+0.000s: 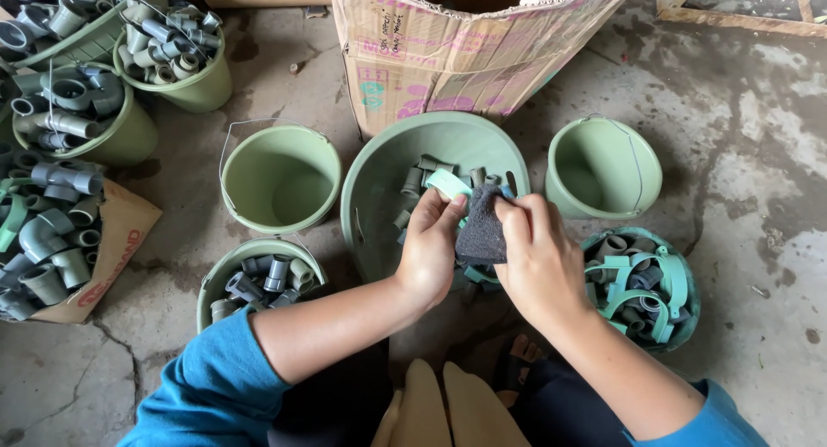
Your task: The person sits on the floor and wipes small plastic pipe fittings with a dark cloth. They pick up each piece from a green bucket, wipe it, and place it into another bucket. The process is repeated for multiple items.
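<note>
Nearest, the left hand (428, 245) is pinching a pale green curved plastic fitting (450, 185), its fingers clamped on the piece's near end, while the right hand (532, 256) is pressing a dark grey scouring pad (481, 232) against that fitting, fingers closed around the pad. Both things are being held just above the near rim of a large green basin (379, 180), which is holding a handful of grey pipe fittings at its far side. Near left, a green bucket (213, 285) is sitting filled with grey pipe couplings, and near right another bucket (687, 313) is carrying green clips mixed with grey pieces. Farther off, an empty green pail (280, 178) is standing left of the basin and a second empty pail (603, 167) right of it. At far left, more buckets (202, 87) and a flattened cardboard sheet (125, 232) are bearing grey elbows and tubes. A cardboard box (448, 46) is standing beyond the basin on the concrete floor (741, 111).
</note>
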